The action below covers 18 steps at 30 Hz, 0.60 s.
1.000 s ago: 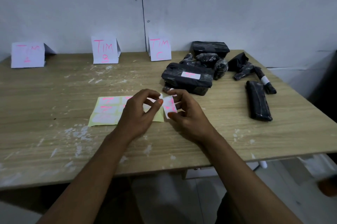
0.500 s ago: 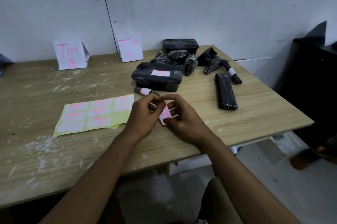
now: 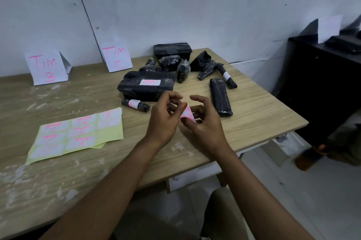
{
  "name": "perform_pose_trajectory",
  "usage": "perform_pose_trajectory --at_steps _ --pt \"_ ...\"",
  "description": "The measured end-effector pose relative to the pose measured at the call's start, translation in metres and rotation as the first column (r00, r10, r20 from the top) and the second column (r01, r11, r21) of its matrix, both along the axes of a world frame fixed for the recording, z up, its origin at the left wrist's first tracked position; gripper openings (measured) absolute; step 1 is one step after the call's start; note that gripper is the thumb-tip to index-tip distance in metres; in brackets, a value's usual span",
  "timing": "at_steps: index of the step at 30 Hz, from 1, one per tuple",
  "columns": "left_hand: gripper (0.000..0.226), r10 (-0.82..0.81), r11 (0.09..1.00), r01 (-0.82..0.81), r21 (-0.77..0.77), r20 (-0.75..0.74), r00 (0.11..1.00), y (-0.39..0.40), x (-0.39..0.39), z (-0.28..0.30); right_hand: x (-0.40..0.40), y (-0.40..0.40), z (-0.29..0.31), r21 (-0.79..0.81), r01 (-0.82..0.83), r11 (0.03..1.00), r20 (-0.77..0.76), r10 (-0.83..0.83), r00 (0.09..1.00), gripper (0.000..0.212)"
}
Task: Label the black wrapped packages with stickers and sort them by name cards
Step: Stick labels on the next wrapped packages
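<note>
My left hand [image 3: 164, 116] and my right hand [image 3: 203, 122] meet above the table and together pinch a small white sticker [image 3: 188, 115] with pink writing. Left of them lies the yellow sticker sheet [image 3: 78, 134] with several stickers on it. Behind my hands sits a large black package [image 3: 146, 85] bearing a sticker, and a small black roll [image 3: 135, 104] with a sticker lies in front of it. A long flat black package [image 3: 220, 96] without a sticker lies right of my hands. Name cards "TIM B" [image 3: 46, 67] and "TIM C" [image 3: 117, 57] stand at the back.
Several more black packages [image 3: 172, 52] are heaped at the back right of the wooden table [image 3: 263, 116], one thin roll [image 3: 227, 77] carrying a white sticker. A black cabinet [image 3: 322, 83] stands to the right. White paint flecks mark the tabletop.
The view has swung right, so the leftmost name card has gone out of sight. Both hands lifted the sticker off the sheet and carried it right, toward the packages.
</note>
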<state>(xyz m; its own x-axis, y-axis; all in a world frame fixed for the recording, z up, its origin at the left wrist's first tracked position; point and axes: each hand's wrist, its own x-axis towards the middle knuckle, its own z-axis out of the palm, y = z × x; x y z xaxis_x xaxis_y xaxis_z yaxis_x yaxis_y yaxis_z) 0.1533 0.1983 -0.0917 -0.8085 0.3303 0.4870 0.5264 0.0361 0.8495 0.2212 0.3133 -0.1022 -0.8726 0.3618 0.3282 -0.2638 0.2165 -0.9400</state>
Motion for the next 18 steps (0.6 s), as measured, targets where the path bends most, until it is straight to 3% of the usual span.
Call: perform_pose_trajectory --at_steps 8,12,18 --pt "0.011 0.017 0.997 -0.008 0.083 -0.109 0.994 0.055 0.001 0.004 -0.001 0.043 0.007 -0.089 0.304 0.948 -0.118 -0.313 0.942 0.018" --pt "0.019 0.002 0.999 -0.007 -0.038 -0.127 0.992 0.064 -0.006 -0.007 -0.011 0.069 0.016 -0.122 0.374 0.919 -0.16 -0.39 0.907 0.007" --pt "0.016 -0.108 0.972 0.093 -0.214 -0.059 0.992 0.064 -0.01 -0.013 -0.027 0.097 0.013 -0.204 0.441 0.874 -0.076 -0.463 0.883 0.017"
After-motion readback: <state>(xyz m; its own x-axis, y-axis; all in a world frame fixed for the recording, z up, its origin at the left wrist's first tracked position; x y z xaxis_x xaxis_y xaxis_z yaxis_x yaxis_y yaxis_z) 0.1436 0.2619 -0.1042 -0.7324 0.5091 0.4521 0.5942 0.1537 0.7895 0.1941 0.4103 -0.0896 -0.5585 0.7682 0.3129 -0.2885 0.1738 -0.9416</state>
